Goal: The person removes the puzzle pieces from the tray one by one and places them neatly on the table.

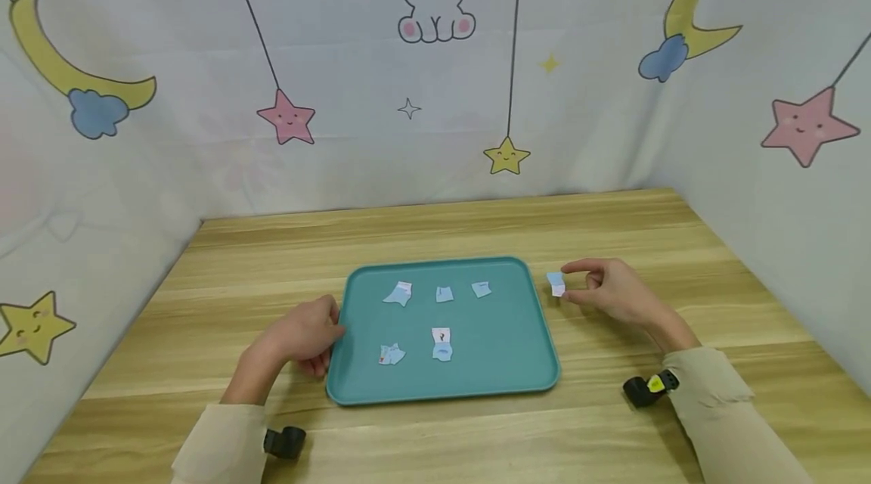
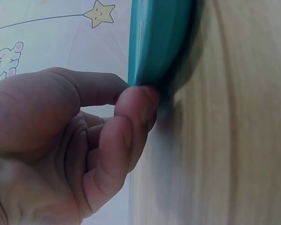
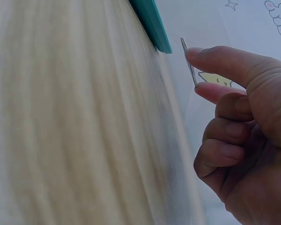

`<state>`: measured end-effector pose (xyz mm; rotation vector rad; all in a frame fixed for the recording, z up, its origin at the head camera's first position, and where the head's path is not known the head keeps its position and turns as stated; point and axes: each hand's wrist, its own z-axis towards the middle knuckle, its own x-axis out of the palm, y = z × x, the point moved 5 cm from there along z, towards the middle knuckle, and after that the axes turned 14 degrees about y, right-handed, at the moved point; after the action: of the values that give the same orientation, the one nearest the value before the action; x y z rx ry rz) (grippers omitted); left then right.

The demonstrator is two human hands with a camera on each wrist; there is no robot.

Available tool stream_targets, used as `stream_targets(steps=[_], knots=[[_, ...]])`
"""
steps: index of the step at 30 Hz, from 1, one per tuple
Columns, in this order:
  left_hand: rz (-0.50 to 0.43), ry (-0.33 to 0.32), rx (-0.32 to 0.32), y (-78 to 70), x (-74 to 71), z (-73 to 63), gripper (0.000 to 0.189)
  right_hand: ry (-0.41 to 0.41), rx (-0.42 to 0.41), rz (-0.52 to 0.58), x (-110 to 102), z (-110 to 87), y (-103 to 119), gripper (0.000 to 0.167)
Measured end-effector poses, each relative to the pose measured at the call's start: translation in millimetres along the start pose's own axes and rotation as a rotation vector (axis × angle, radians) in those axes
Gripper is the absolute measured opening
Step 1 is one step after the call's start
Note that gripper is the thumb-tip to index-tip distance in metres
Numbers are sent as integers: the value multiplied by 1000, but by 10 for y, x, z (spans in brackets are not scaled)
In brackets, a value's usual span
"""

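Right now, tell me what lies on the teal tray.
Five small bluish pieces lie on the teal tray: three far, two near. Their undersides are hidden.

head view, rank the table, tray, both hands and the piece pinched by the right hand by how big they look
1. Table
2. Tray
3. Left hand and right hand: too alike to rank
4. Pinched piece, clearly smallest
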<state>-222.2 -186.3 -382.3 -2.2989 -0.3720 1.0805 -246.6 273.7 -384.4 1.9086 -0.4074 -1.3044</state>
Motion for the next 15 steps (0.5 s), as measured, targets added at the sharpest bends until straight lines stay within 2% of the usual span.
stream_targets(steps=[15], knots=[[-13,5,-7,-20,17,-3,10,5,3,39,-102,81,-97,55]])
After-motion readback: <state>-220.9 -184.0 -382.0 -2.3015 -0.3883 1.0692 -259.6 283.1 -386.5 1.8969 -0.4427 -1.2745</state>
